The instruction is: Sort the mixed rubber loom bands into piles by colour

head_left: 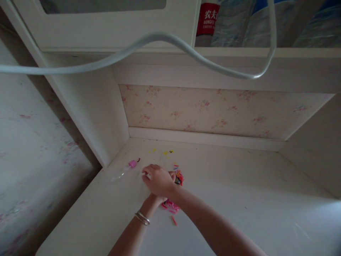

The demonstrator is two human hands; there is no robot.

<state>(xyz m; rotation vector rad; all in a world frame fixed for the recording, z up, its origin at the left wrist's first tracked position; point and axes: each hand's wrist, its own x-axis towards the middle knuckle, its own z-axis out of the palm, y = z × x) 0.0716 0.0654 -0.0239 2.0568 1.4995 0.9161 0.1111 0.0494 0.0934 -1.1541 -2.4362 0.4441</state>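
Note:
My right hand (157, 180) reaches over to the left and lies across my left hand (163, 199). Its fingers curl in above the white surface; whether anything is between them I cannot make out. Most of my left hand is hidden beneath; a few fingertips show beside a pile of small red, orange and dark pieces (180, 177). Nearer me, pink strip-like pieces (172, 206) lie by my wrists, with one loose red-orange strip (174, 220). To the left of my hands lies a clear tube-like container (121, 175) with a pink cap (132, 164) and a dark loop.
Small yellow bits (165, 153) are scattered toward the back of the white desk (226, 199). A white cable (160, 36) hangs across the view, high up. Overhead is a cabinet (114, 32) with bottles (209, 19) on its shelf; side panels stand left and right.

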